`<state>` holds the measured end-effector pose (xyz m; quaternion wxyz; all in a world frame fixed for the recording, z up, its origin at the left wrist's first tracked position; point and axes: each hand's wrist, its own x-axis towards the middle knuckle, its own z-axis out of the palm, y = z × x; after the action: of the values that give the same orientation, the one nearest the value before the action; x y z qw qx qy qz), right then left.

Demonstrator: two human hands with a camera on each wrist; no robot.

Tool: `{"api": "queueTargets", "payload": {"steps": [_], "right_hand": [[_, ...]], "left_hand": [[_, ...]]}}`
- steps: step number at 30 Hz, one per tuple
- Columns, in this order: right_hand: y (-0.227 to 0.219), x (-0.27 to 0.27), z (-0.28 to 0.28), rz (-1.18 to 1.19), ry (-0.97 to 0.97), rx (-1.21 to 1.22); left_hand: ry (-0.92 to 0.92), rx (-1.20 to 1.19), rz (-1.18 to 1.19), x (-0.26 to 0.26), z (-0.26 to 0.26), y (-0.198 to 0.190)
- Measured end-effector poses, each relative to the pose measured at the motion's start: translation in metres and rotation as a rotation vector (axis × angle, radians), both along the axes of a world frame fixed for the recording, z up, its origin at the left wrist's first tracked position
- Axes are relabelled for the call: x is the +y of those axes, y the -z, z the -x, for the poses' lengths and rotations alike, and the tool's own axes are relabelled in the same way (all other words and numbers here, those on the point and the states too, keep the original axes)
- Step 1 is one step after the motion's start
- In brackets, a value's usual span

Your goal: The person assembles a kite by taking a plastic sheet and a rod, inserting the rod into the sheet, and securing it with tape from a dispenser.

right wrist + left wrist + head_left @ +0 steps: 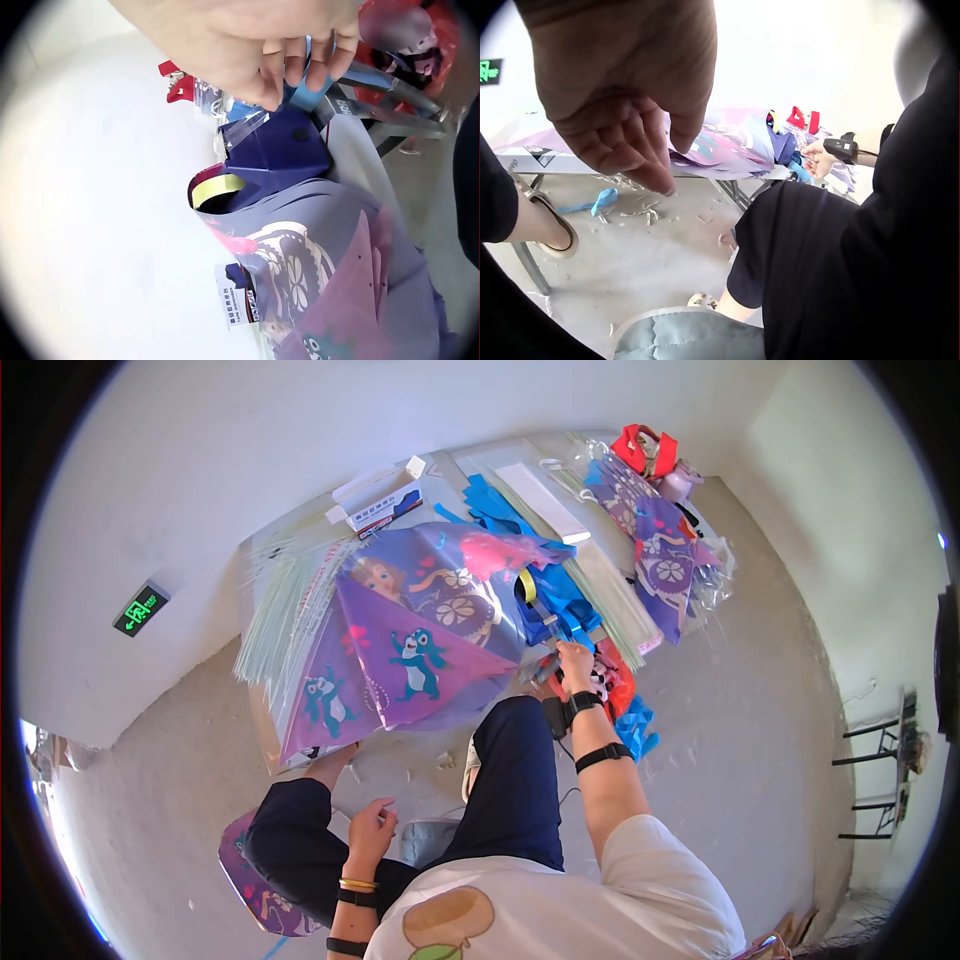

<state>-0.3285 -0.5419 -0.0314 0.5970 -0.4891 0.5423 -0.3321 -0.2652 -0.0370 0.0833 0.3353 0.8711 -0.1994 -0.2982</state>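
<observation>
My right hand [575, 665] is at the table's front edge, its fingertips pinching the end of a clear tape strip [247, 129]. That strip runs back to a dark blue tape dispenser [277, 154] with a yellow-cored roll [217, 189]. My left hand [372, 830] hangs over my lap with loosely bent fingers and nothing in them, seen large in the left wrist view. In front of me lies a stack of purple printed kite sheets [455, 610]; the pink top panel [415, 665] carries blue cartoon animals and overhangs the near edge.
Thin pale rods [285, 620] lie along the table's left. An opened tape dispenser box [385, 510] stands at the back. Blue strips [490, 505], a long white box [540, 503] and more printed sheets [660, 565] cover the right side. A red bag [615, 680] hangs near my right hand.
</observation>
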Motion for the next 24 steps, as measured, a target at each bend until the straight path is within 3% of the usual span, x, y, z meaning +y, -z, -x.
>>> {"api": "queueTargets", "payload": {"steps": [3,5,7,9,10,11,12,13,15,19,21,24], "right_hand": [[-0.017,0.01,0.01,-0.066,0.02,0.09],[0.035,-0.004,0.032,-0.022,0.029,0.0],[0.066,-0.018,0.06,0.655,-0.255,0.409],[0.041,-0.009,0.075,0.472,-0.446,0.334],[-0.007,0.016,0.069,0.459,-0.503,0.292],[-0.023,0.032,0.059,0.163,-0.438,0.238],[-0.048,0.049,0.046,0.233,-0.542,0.247],[-0.04,0.05,0.03,0.232,-0.593,0.297],[-0.093,0.099,-0.009,0.093,-0.774,0.218],[-0.144,0.192,-0.099,0.39,-1.315,0.192],[-0.151,0.241,-0.144,0.485,-1.523,0.212],[-0.148,0.311,-0.207,0.508,-1.782,0.176]], "left_hand": [[-0.004,0.008,0.021,0.004,-0.003,0.001],[-0.003,0.023,0.033,0.006,-0.005,0.003],[-0.039,0.077,0.054,0.012,-0.008,0.012],[0.005,-0.004,0.017,0.019,-0.011,0.029],[0.026,-0.028,0.041,0.024,-0.013,0.041],[0.041,-0.055,0.06,0.028,-0.016,0.045],[0.058,-0.097,0.049,0.028,-0.021,0.036],[0.078,-0.136,0.039,0.026,-0.028,0.028],[0.022,-0.16,0.049,0.026,-0.039,0.02],[-0.068,-0.171,0.066,0.033,-0.071,0.022],[-0.064,-0.393,-0.013,0.038,-0.083,0.024],[-0.126,-0.398,-0.025,0.05,-0.098,0.035]]}}
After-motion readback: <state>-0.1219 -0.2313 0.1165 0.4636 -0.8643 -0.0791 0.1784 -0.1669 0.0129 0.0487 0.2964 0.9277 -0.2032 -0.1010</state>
